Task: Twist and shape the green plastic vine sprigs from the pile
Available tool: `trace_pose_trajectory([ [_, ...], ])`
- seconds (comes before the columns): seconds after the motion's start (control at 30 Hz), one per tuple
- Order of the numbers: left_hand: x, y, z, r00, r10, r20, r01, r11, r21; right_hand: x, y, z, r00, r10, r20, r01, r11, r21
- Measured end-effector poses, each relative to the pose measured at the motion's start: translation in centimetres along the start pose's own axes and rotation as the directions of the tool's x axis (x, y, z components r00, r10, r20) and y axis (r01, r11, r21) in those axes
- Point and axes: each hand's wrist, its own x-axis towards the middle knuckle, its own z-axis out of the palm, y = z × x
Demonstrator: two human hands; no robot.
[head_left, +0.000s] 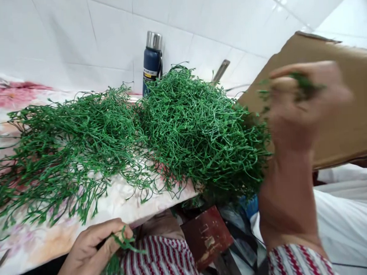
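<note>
At the near edge of the flower-patterned surface (pixel 39 241), the left hand (pixel 91 249) rests low, palm turned inward, its fingers (pixel 113 227) curled together and clamped on a small bunch of green stems (pixel 123 243) that hangs down past the striped sleeve (pixel 164 260). The right hand (pixel 300 104) is raised at the right of the view, forearm upright and back of the hand toward the camera; it is blurred, its fingers closed on a green sprig (pixel 304 85) at the fingertips. Between the hands, on the surface, lie two masses of green stems: a dense heap (pixel 198 128) just beside the right hand and a flatter spread (pixel 65 146) to the left, the two touching. A blue flask (pixel 152 62) stands upright against the tiled wall (pixel 75 36) behind the heap. A cardboard sheet (pixel 346 106) leans behind the right hand.
</note>
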Motion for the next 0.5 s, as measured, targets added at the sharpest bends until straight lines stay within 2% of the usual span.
trace_pose_trajectory([
  [0.1, 0.4, 0.6, 0.1, 1.0, -0.002, 0.02, 0.003, 0.999, -0.054, 1.7, 2.8, -1.8, 0.982, 0.12, -0.146, -0.142, 0.978, -0.152],
  [0.2, 0.9, 0.3, -0.3, 1.0, 0.005, -0.011, -0.006, 0.996, -0.085, 2.4, 4.2, -3.4, 0.933, 0.19, -0.305, -0.288, 0.903, -0.318],
  [0.3, 1.7, 0.5, -0.6, 0.997, -0.008, -0.075, -0.001, 0.992, -0.128, 1.7, 2.1, -3.2, 0.888, 0.164, -0.43, -0.335, 0.87, -0.361],
  [0.33, 2.1, 0.8, -0.5, 0.997, -0.023, -0.072, 0.011, 0.987, -0.162, 1.2, 0.6, -2.4, 0.875, 0.119, -0.469, -0.305, 0.888, -0.344],
  [0.37, 2.6, 1.2, -0.4, 0.993, -0.029, -0.118, 0.002, 0.976, -0.218, 0.7, -1.0, -1.2, 0.878, 0.126, -0.463, -0.291, 0.906, -0.306],
  [0.4, 3.2, 1.7, -0.3, 0.987, -0.027, -0.158, -0.021, 0.955, -0.295, 0.1, -2.7, 0.2, 0.857, 0.135, -0.498, -0.274, 0.937, -0.218],
  [0.43, 3.8, 2.2, -0.1, 0.982, -0.023, -0.186, -0.051, 0.922, -0.383, -0.4, -4.3, 1.8, 0.883, 0.108, -0.458, -0.188, 0.973, -0.133],
  [0.47, 4.6, 2.5, 0.1, 0.984, 0.002, -0.178, -0.087, 0.875, -0.475, -0.8, -5.7, 3.6, 0.951, 0.042, -0.305, -0.048, 0.999, -0.015],
  [0.5, 5.3, 2.8, 0.3, 0.987, 0.013, -0.162, -0.101, 0.832, -0.546, -1.2, -7.0, 5.5, 0.993, -0.001, -0.115, 0.016, 0.991, 0.132],
])
